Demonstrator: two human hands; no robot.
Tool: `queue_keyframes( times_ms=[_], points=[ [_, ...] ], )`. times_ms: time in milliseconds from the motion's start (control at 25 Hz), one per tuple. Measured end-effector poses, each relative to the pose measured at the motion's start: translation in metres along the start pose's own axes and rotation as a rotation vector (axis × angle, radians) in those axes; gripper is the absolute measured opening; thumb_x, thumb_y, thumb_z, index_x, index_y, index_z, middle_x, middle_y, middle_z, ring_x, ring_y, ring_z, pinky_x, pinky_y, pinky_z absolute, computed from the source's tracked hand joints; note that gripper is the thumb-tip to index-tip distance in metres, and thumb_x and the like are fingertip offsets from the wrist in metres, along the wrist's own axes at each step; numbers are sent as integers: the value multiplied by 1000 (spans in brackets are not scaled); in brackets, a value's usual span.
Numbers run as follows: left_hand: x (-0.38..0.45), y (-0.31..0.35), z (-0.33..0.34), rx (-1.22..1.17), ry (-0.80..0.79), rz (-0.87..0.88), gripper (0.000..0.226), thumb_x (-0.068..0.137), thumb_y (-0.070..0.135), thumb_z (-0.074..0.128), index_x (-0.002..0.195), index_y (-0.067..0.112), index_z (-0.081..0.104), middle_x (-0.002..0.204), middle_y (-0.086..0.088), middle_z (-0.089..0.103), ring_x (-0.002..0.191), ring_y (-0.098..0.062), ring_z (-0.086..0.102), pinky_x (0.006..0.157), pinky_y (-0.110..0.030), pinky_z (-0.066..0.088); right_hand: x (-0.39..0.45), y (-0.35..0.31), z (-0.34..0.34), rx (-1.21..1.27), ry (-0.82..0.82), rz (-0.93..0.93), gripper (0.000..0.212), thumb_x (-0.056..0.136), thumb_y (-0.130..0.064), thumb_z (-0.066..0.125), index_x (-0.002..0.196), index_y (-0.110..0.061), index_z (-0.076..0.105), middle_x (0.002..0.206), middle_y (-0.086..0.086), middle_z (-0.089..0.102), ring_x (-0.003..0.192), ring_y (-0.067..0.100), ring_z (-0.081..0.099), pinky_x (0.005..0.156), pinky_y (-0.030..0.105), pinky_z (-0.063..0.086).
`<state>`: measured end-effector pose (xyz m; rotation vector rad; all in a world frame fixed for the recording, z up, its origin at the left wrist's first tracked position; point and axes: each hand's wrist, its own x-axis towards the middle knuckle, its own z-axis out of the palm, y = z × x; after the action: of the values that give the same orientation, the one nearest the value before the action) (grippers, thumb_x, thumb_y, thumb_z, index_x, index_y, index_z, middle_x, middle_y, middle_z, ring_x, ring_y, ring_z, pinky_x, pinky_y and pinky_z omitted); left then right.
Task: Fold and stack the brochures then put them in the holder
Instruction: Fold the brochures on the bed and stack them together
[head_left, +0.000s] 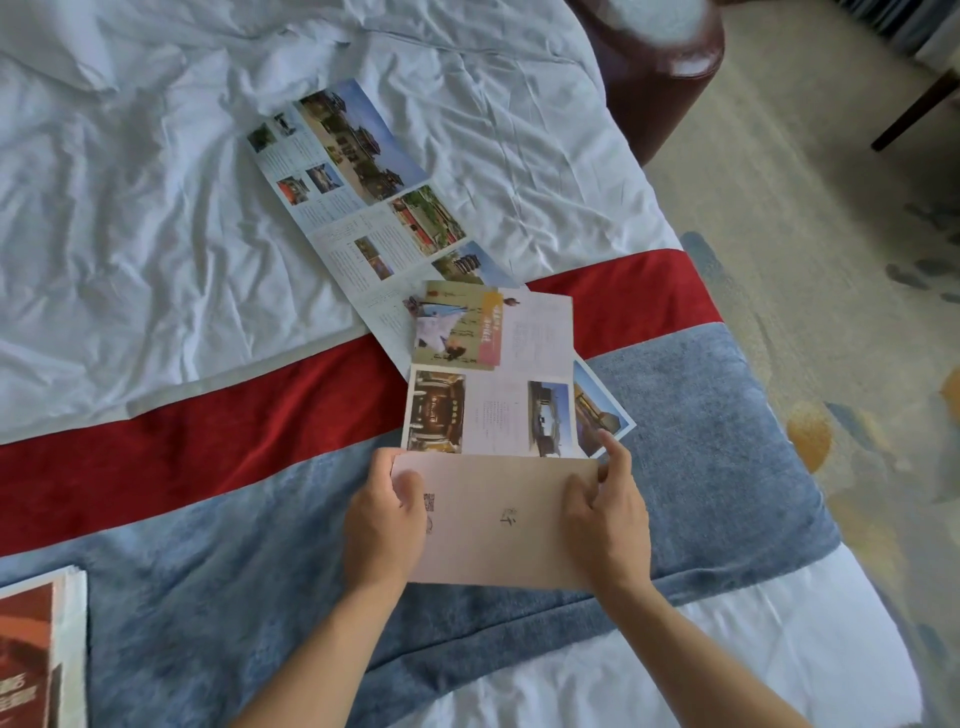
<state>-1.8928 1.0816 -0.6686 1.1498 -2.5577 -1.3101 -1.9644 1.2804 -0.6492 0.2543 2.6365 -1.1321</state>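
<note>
The left hand (384, 525) and the right hand (608, 519) are each gripping a side edge of the brochure (493, 467), thumbs on top. They are bending its near pink flap up and over the picture pages, probably so the edges line up for a neat fold. The brochure is lying on the blue blanket (701, 415) at the foot of the bed, which is giving it a flat place to be pressed. Off to the near left, a stack of red brochures (36, 654) is sitting at the edge of the view, likely ones already folded. Farther away, a long open brochure (353, 187) is lying partly under this one and stretching onto the white sheet (130, 234), probably waiting for its turn. No holder is showing.
</note>
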Motion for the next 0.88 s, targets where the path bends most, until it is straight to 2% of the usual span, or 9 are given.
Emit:
queue_keyframes(
  times_ms=[80,200,280,400,520,680,760,800,880],
  points=[
    [1,-6,-1,26,14,-1,14,101,25,45,112,32,51,104,2,69,83,-17,65,57,-32,54,3,6,-1,-85,-21,37,56,93,-33,52,140,-48,26,104,-18,53,80,7,59,61,32,42],
    [2,-19,-1,169,-35,-7,46,95,24,59,139,24,47,124,-3,59,114,-24,54,84,-42,53,6,23,-2,-261,-155,100,73,91,-39,58,153,-34,20,120,-9,44,97,17,56,73,37,44],
    [1,-25,0,240,-95,-23,57,93,25,63,146,23,41,129,-4,55,122,-25,49,91,-43,48,9,27,-2,-253,-236,141,74,89,-35,62,153,-28,26,118,-7,53,97,15,56,76,36,44],
    [2,-31,1,133,-116,-75,60,94,21,60,149,25,35,120,-2,62,112,-22,58,79,-34,50,11,22,3,-161,-287,175,70,87,-26,65,149,-24,33,88,-11,63,76,2,57,59,26,42],
    [2,-33,0,113,-88,-26,48,93,13,58,137,28,45,114,4,58,103,-18,60,70,-28,49,11,19,9,-76,-250,203,69,85,-16,63,149,-21,35,80,-3,59,73,8,58,56,25,42],
    [5,-34,-5,128,-3,48,32,86,8,65,106,22,45,106,3,48,98,-22,57,61,-17,41,7,15,13,12,-150,180,24,83,-4,54,102,-18,58,93,-2,60,86,19,61,65,34,50],
    [5,-35,-9,220,35,137,47,80,9,73,119,13,48,125,-8,50,116,-31,54,83,-27,51,3,11,13,-17,-86,93,17,85,-6,56,92,-21,55,103,-6,56,94,19,59,67,32,47],
    [5,-35,-11,308,32,201,65,77,11,76,134,7,44,141,-15,44,130,-36,47,99,-37,47,0,9,14,-50,-54,26,15,86,-7,58,92,-20,54,111,-7,55,101,18,57,72,34,46],
    [5,-34,-16,497,-59,431,93,77,17,76,154,7,25,161,-20,22,148,-36,25,115,-46,29,-4,5,14,-100,-25,-117,17,86,-5,59,91,-20,54,132,-8,53,118,17,47,84,36,45]
  ],
)
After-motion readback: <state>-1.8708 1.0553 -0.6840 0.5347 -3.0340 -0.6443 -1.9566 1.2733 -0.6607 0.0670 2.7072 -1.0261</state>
